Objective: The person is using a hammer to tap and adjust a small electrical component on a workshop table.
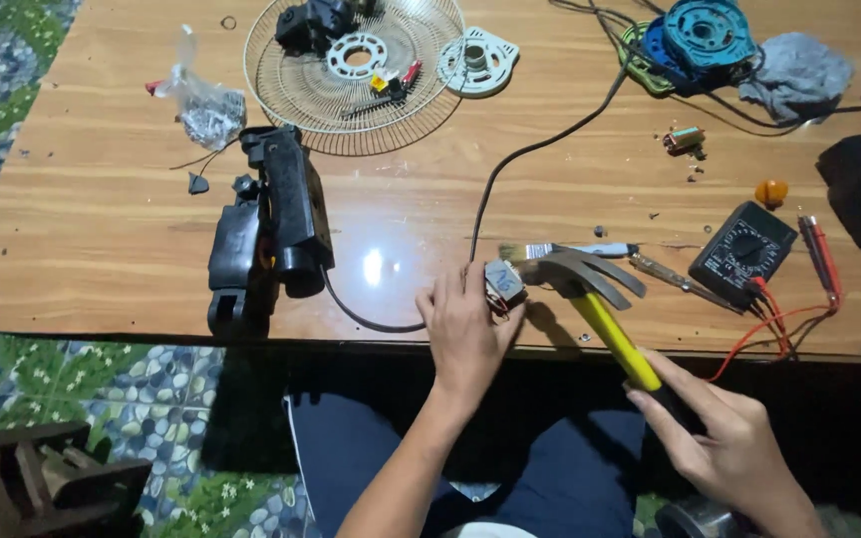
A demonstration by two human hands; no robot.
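Yellow-handled hammer (590, 289) against small motor (503, 283)

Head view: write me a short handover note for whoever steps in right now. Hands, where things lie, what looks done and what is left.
Left hand pins a small grey motor part at the table's front edge.
Right hand grips the yellow-handled hammer; its head sits right beside the part.
Black fan housing lies to the left, its cord running to the part.
Wire fan guard holds loose pieces; multimeter lies to the right.
Done: fan is apart. Left: the part under the hammer, then reassembly, as far as I can judge.
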